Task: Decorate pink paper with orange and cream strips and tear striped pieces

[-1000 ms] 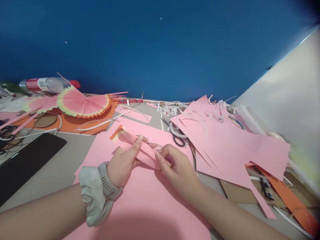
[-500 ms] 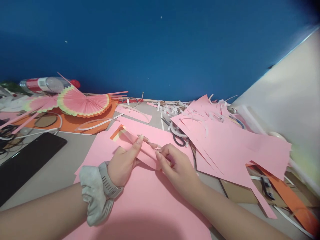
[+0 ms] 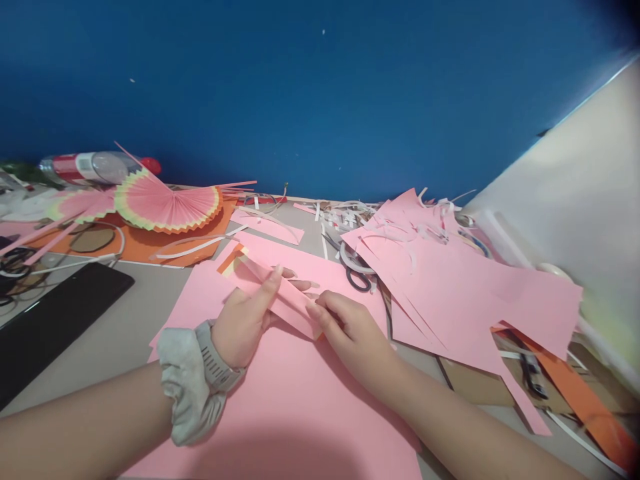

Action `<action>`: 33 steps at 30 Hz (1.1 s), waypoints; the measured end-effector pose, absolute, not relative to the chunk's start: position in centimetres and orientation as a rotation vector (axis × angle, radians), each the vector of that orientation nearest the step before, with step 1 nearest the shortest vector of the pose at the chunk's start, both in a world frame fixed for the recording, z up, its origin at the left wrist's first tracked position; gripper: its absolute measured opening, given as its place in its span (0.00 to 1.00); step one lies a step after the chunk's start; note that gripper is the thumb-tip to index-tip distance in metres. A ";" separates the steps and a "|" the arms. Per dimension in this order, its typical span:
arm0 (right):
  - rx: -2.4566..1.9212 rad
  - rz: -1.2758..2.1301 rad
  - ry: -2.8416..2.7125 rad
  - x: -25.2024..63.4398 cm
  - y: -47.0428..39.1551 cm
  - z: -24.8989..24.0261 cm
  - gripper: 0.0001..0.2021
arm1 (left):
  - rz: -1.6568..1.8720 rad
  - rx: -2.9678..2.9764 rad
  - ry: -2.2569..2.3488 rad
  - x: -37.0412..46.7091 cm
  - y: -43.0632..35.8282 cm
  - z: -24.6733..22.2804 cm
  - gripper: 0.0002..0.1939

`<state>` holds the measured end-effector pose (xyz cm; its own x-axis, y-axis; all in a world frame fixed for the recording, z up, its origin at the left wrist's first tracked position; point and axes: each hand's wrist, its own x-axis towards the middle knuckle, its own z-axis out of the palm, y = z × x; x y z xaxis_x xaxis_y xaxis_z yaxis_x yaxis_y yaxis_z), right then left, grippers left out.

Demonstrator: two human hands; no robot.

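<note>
A folded pink paper strip (image 3: 290,308) with orange and yellow edges slants between my two hands. My left hand (image 3: 245,313) holds its middle, thumb on top and fingers behind it. The thumb and fingers of my right hand (image 3: 350,333) pinch its upper right edge. On that wrist of my left arm sit a grey watch strap (image 3: 220,360) and a pale scrunchie (image 3: 187,387). Large pink paper sheets (image 3: 300,413) lie flat under both hands. The strip's underside is hidden.
Pleated pink fans (image 3: 170,207) rest on orange paper (image 3: 145,250) beside a plastic bottle (image 3: 95,168). A dark phone (image 3: 65,320) lies left. Scissors (image 3: 359,279), paper scraps (image 3: 350,217) and cut pink sheets (image 3: 465,300) spread to the right. A blue wall (image 3: 320,100) stands behind.
My left thumb has slid slightly left along the strip, and the fingers behind it have straightened. My right hand has shifted a little left, still pinching the edge.
</note>
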<state>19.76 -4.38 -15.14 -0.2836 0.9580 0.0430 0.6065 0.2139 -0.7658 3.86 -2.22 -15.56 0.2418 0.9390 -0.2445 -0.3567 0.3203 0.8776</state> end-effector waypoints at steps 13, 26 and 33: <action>-1.457 0.970 -1.967 19.9 -4.4 -15.1 0.18 | 1.337 0.693 0.902 3.3 -0.2 -15.6 0.08; -0.952 1.757 -1.704 21.0 -4.0 -14.2 0.36 | 1.073 0.961 0.775 3.8 -2.4 -13.9 0.16; -0.855 1.788 -1.780 20.5 -4.5 -14.1 0.20 | 1.038 1.114 0.806 4.2 -3.5 -14.6 0.11</action>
<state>20.48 -4.47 -14.15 -0.6937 0.7134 -0.0993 0.0963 -0.0448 -0.9944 4.24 -3.53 -14.64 0.3300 0.9439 -0.0137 -0.2476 0.1005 0.9636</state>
